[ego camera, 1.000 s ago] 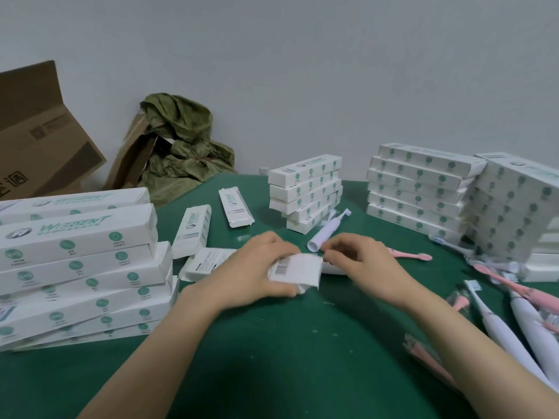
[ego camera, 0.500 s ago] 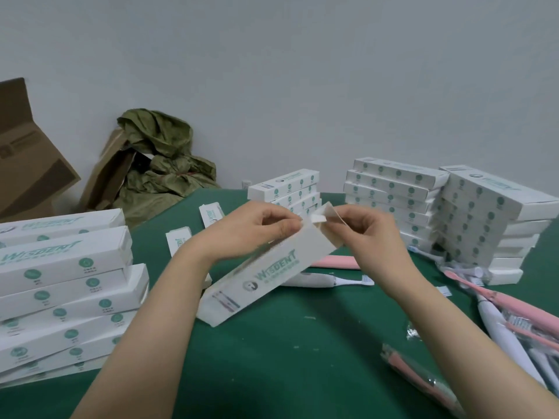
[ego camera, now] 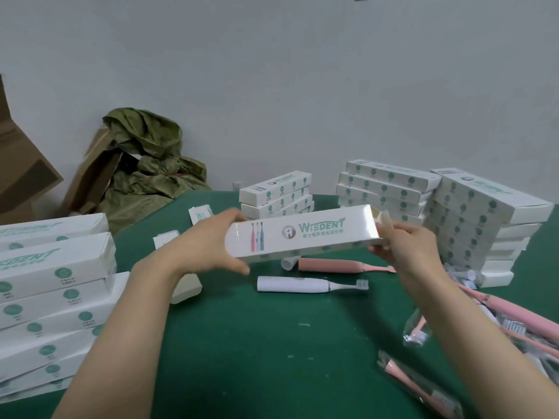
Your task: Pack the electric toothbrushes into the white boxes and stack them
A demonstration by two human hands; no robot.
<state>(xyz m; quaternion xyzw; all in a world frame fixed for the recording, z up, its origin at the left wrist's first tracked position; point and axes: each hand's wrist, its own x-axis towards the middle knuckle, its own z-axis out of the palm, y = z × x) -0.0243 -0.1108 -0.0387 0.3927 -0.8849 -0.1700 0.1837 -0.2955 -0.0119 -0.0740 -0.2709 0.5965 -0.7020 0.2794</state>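
On the near right of a green table (ego camera: 272, 343), a wrapped pink toothbrush (ego camera: 420, 385) lies in clear plastic. Just beyond it, a loose pile of toothbrushes (ego camera: 514, 322), pink and white, runs off the right edge. On the near left stands a tall left stack (ego camera: 51, 297) of white boxes with green dots and green lettering.

Above the middle of the table, both hands hold one long white box (ego camera: 302, 234) in the air, its printed face toward the camera. The left hand (ego camera: 208, 246) wraps fingers and thumb round the box's left end. The right hand (ego camera: 405, 249) grips the right end, where an end flap (ego camera: 384, 217) stands open.

Beneath the box, a white toothbrush (ego camera: 302, 284) and a pink toothbrush (ego camera: 332, 265) lie on the table, bristles to the right.

Farther back stand a small middle stack (ego camera: 275, 195) and larger right stacks (ego camera: 472, 219) of the same boxes. Against the wall sit a crumpled olive-green bag (ego camera: 151, 164) and brown cardboard (ego camera: 18, 176).
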